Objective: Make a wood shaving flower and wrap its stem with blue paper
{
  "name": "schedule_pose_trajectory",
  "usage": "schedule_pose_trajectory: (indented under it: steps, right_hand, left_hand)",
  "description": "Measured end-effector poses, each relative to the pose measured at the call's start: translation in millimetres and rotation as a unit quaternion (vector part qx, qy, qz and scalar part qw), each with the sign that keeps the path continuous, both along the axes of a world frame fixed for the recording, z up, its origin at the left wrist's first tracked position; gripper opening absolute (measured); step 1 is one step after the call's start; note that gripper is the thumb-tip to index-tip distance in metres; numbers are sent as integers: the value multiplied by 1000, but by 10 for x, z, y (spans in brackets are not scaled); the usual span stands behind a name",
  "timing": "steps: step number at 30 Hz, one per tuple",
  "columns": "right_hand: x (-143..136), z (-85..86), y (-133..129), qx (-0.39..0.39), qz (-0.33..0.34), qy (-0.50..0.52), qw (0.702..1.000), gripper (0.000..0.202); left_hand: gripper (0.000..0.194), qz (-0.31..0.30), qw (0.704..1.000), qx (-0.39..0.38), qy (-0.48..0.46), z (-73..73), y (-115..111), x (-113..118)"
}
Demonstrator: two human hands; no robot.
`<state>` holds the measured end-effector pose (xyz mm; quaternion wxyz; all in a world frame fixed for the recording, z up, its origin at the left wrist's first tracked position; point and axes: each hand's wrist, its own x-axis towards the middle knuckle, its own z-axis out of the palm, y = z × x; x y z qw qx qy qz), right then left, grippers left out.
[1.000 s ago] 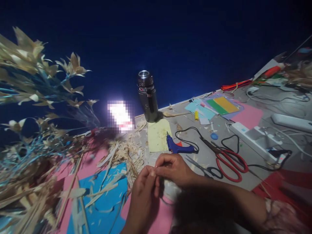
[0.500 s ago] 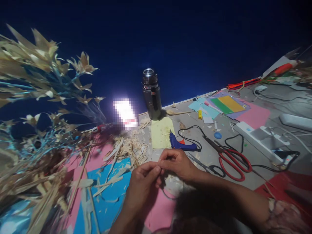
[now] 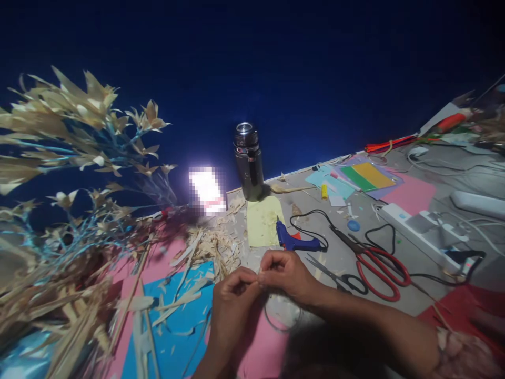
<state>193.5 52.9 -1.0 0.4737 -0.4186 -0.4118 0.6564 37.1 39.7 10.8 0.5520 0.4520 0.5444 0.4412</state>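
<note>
My left hand (image 3: pixel 234 300) and my right hand (image 3: pixel 287 273) meet fingertip to fingertip low in the middle of the view. Both pinch closed on something small and pale that is mostly hidden by the fingers. Below them a thin dark wire or stem (image 3: pixel 276 327) curves over a pink sheet (image 3: pixel 258 352). Just beyond my right hand lies a blue glue gun (image 3: pixel 302 242), its nozzle over a yellow pad (image 3: pixel 260 226). Small black scissors (image 3: pixel 335 275) and large red-handled scissors (image 3: pixel 384 268) rest to the right of that hand.
A dark metal flask (image 3: pixel 250 168) stands at the table's far edge. Pale dried-leaf flowers on blue stems (image 3: pixel 118 139) rise at left, above husk scraps (image 3: pixel 213 245) and a blue sheet (image 3: pixel 185 310). A white power strip (image 3: pixel 418 231), cables and coloured sheets (image 3: pixel 366 176) lie at right.
The whole scene sits slightly lower in view, as the camera has tilted. My hands stay together, with the left thumb and fingers shifted a little at the pinch.
</note>
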Motion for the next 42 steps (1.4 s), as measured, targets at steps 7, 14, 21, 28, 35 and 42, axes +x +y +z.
schedule_pose_trajectory:
  steps: [7,14,21,28,35,42]
  right_hand:
    - [29,13,-22,11,45,9,999,39]
    - [97,-6,45,53,97,46,993,31]
    - [78,-19,24,47,73,29,996,29]
    - [30,-40,-17,-13,53,54,997,37]
    - [24,-59,34,-64,46,41,996,36]
    - [43,-77,-9,-22,103,17,994,31]
  left_hand:
    - [25,-30,996,-24,-78,-44,-91,23]
    - [27,-1,964,-111,-240,-52,-116,37]
    - [29,-26,975,-99,-199,-19,-94,7]
    - [25,-1,962,-113,-250,16,-65,29]
    - [24,0,914,-133,-384,27,11,-33]
    - [26,58,950,-88,-295,-14,-38,-4]
